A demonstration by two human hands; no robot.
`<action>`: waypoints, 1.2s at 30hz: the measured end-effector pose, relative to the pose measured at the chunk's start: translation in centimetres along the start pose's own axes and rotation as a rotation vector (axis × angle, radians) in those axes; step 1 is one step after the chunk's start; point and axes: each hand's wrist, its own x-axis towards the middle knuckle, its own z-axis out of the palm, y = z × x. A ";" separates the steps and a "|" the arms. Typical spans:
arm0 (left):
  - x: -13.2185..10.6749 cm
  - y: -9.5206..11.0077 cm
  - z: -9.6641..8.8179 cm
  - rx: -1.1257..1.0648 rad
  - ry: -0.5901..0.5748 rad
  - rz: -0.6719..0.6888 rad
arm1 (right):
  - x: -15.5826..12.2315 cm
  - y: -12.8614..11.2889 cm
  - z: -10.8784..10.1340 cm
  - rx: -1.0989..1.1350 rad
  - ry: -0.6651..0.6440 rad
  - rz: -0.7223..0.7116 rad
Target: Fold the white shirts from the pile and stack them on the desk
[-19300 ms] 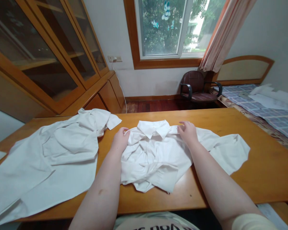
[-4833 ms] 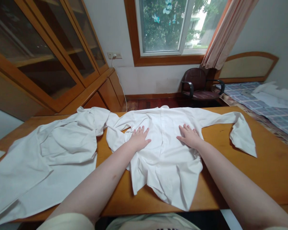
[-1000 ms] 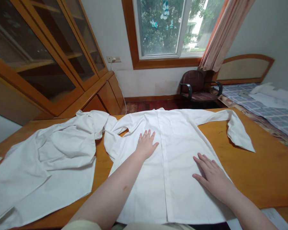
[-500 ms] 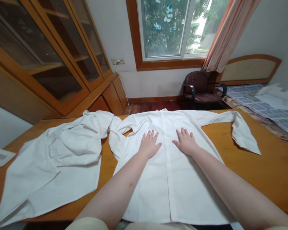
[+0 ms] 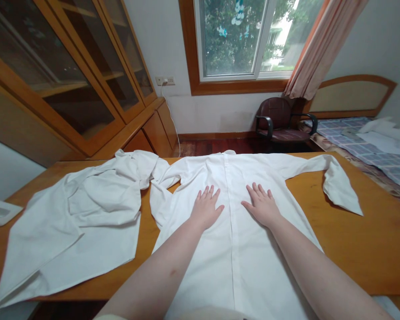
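A white button-front shirt point(image 5: 231, 249) lies spread on the wooden table point(image 5: 363, 253), its collar at the far edge. My left hand point(image 5: 206, 208) rests palm down on one side of the button strip, fingers spread. On the other side, my right hand point(image 5: 260, 205) lies flat with its fingers apart too. Neither hand grips the cloth. The sleeve on the right stretches out and bends toward me at its end; the left sleeve is folded and bunched beside the body. My forearms cover part of the shirt's lower front.
A second white garment point(image 5: 103, 195) lies crumpled on the table's left side. A white object with a slot point(image 5: 2, 212) sits at the far left edge. Beyond the table are a glass-door cabinet point(image 5: 83, 89), a brown armchair point(image 5: 276, 120) and a bed point(image 5: 370, 138).
Both hands have shifted slightly toward me, still flat on the shirt, and the right hand's fingers look a little more spread. The camera view has shifted slightly.
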 end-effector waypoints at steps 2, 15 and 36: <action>-0.7 0.1 0.1 0.001 0.005 0.004 | -0.5 0.0 0.1 0.003 0.005 -0.012; -3.2 0.4 0.0 0.005 0.005 0.013 | -3.0 -0.6 0.2 -0.013 -0.008 -0.004; -2.4 2.4 -3.3 0.018 -0.097 -0.042 | -4.9 -1.4 0.5 -0.063 -0.005 0.019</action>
